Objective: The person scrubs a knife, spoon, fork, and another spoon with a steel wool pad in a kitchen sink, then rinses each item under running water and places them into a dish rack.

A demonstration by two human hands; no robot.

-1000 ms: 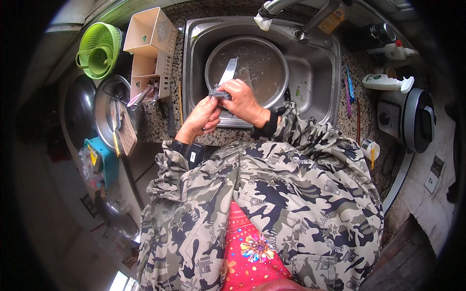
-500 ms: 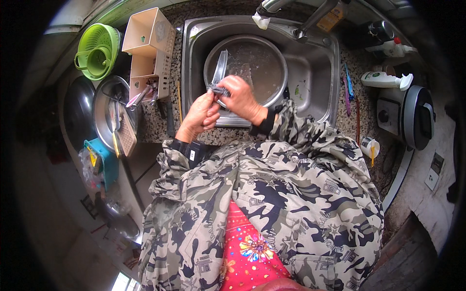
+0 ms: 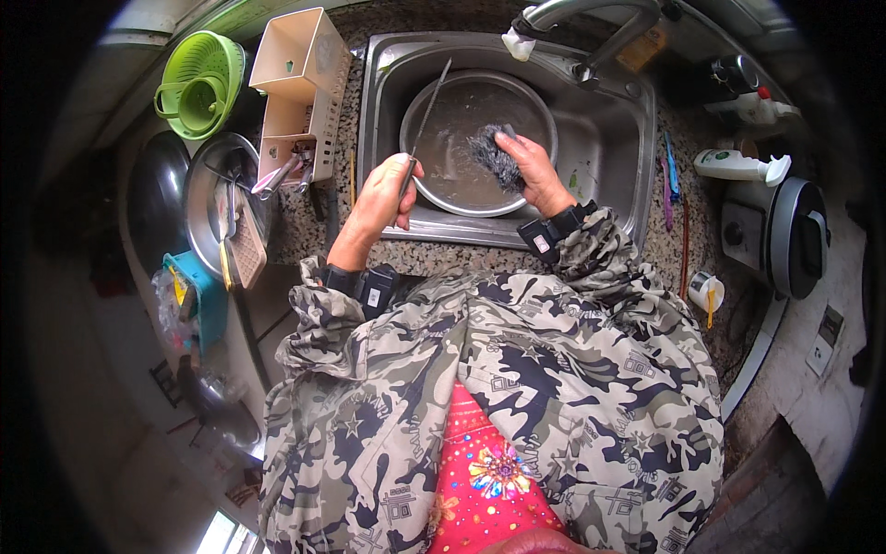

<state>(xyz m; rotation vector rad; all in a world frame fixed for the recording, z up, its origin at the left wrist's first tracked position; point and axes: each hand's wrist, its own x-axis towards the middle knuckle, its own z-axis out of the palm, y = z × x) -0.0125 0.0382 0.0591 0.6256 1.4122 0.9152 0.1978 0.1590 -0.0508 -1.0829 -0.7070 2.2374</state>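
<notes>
My left hand [image 3: 380, 196] is closed round the dark handle of a knife [image 3: 431, 109]. The narrow blade points away from me, turned edge-on, over the left side of a round metal basin [image 3: 423, 194]. My right hand [image 3: 533, 171] grips a dark grey scouring pad [image 3: 496, 159], shaggy and wet-looking, above the basin's right half. Pad and blade are apart. Cloudy water [image 3: 475, 115] fills the basin, which sits in the left part of a steel sink [image 3: 609, 138].
A curved faucet [image 3: 591, 18] reaches over the sink's far edge. Left stand a cream plastic holder [image 3: 323, 102], green baskets [image 3: 198, 83] and a metal bowl [image 3: 198, 208] with utensils. A spray bottle [image 3: 734, 166] and a grey appliance [image 3: 794, 231] are at right.
My right hand has moved right with the scouring pad, off the knife handle. The knife has turned from showing its flat side to nearly edge-on.
</notes>
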